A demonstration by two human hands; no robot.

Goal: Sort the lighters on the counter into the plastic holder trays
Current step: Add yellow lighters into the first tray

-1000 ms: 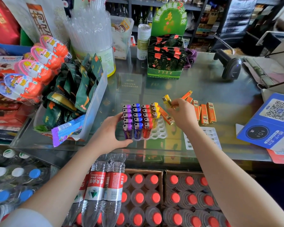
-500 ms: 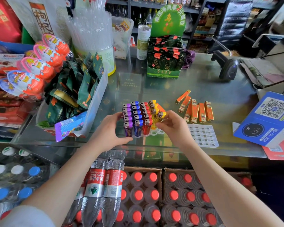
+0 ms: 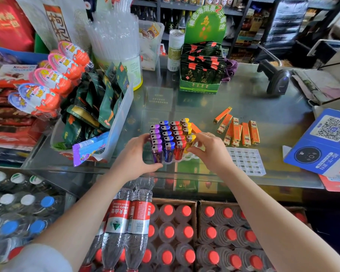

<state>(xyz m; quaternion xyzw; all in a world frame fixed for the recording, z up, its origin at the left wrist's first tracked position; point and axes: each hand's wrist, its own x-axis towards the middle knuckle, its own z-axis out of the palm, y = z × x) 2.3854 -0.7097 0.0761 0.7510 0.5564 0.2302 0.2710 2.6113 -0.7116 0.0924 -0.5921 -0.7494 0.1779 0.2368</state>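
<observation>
Right hand (image 3: 209,149): fingertips pinched on a yellow lighter (image 3: 189,143), upright, at the near right corner of the filled block in the white holder tray (image 3: 186,157); whether it is fully seated in its slot cannot be told

Left hand (image 3: 134,154): curled against the left side of the holder tray, thumb along its near edge, fingers touching the purple lighters (image 3: 155,141); it braces the tray and encloses no lighter

In the holder tray, left to right: a column of purple lighters, a column of blue lighters (image 3: 166,139), a column of red lighters (image 3: 178,138), then yellow ones (image 3: 185,126) at the far end of the fourth column. Empty round sockets show along the tray's near right edge

Just right of the holder tray: a second, flat tray (image 3: 245,160) with square cells, lying on the glass counter (image 3: 263,99), no lighters in it

Right of and slightly beyond the holder tray: a loose cluster of orange lighters (image 3: 241,132) lying flat on the glass, some touching one another

Well beyond and right of the holder tray: a black barcode scanner (image 3: 276,79). Straight beyond it: a green display box (image 3: 199,72) of dark sachets. Far right: a blue QR payment stand (image 3: 322,142)
</observation>
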